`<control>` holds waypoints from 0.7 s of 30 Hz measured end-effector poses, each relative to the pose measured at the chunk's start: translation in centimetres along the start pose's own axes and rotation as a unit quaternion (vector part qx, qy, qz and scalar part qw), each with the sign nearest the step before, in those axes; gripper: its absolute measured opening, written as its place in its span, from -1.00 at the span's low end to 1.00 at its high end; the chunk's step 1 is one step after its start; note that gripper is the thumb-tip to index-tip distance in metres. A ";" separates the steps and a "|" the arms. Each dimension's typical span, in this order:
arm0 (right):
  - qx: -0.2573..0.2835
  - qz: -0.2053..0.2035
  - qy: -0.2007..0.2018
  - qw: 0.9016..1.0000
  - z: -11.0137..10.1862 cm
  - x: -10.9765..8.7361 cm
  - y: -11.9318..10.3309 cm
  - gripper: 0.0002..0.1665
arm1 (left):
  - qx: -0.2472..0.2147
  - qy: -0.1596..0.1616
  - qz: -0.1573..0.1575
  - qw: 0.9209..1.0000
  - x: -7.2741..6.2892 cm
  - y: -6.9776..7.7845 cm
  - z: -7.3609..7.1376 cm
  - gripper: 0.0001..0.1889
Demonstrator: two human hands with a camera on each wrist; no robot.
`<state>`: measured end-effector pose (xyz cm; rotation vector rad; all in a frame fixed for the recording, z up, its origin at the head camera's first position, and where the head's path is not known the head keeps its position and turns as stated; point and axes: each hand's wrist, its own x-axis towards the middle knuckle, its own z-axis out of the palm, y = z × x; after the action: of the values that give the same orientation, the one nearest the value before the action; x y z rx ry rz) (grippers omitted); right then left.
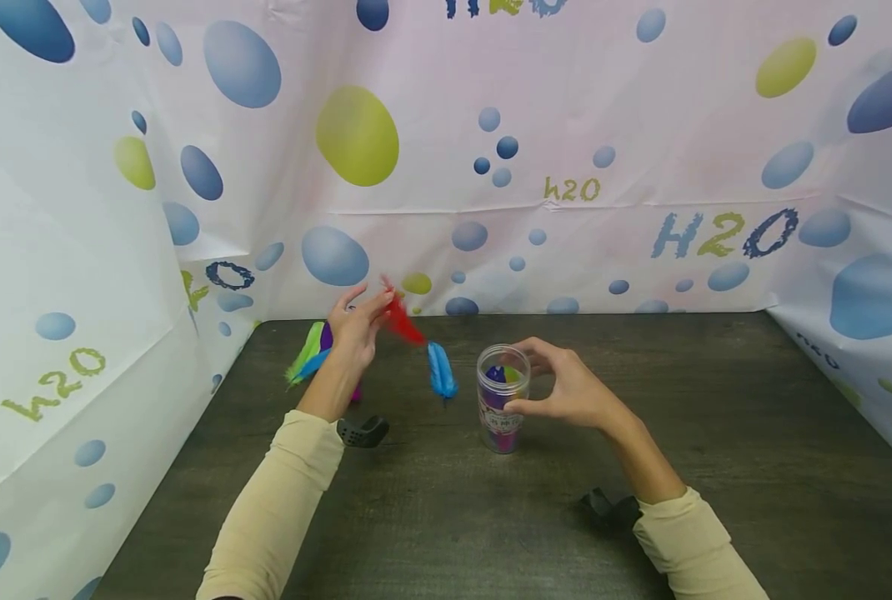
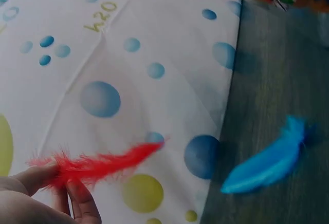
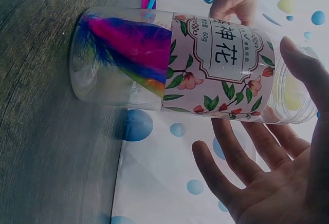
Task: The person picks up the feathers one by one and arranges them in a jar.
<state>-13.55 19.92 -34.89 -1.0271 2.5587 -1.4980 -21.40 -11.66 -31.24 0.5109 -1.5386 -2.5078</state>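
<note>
A red feather (image 1: 403, 322) is pinched between the thumb and fingers of my left hand (image 1: 353, 332), held up off the table; the left wrist view shows the red feather (image 2: 110, 166) sticking out past the fingertips. My right hand (image 1: 572, 390) holds a clear plastic jar (image 1: 502, 417) from its right side, thumb and fingers around the upper part. No lid is on the jar's mouth. Behind its floral label (image 3: 221, 64), purple, pink, blue and yellowish feathers (image 3: 131, 49) stand inside. A blue feather (image 1: 441, 371) lies between the left hand and the jar.
More feathers (image 1: 307, 354), green, purple and blue, lie at the back left, partly hidden by the left forearm. The dark wooden table (image 1: 446, 517) ends at a white curtain (image 1: 581, 267) with blue and green dots along the back and sides.
</note>
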 end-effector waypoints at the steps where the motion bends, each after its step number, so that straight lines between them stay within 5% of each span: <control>1: 0.000 0.000 0.000 1.000 0.0 0.0 0.0 -0.26 | -0.002 -0.005 0.004 1.000 -0.2 0.1 0.2 -0.26; 13: -0.005 0.003 0.002 1.000 0.0 -0.2 0.0 -0.25 | 0.012 -0.029 0.017 0.999 -2.0 0.8 2.0 -0.35; 21: 0.006 0.007 -0.004 1.000 -0.1 0.0 0.2 -0.26 | 0.008 -0.094 0.043 0.995 -3.9 1.2 3.5 -0.39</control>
<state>-13.69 20.02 -34.98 -1.0081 2.5425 -1.5026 -19.07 -8.07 -27.94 0.2093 -1.6084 -2.5419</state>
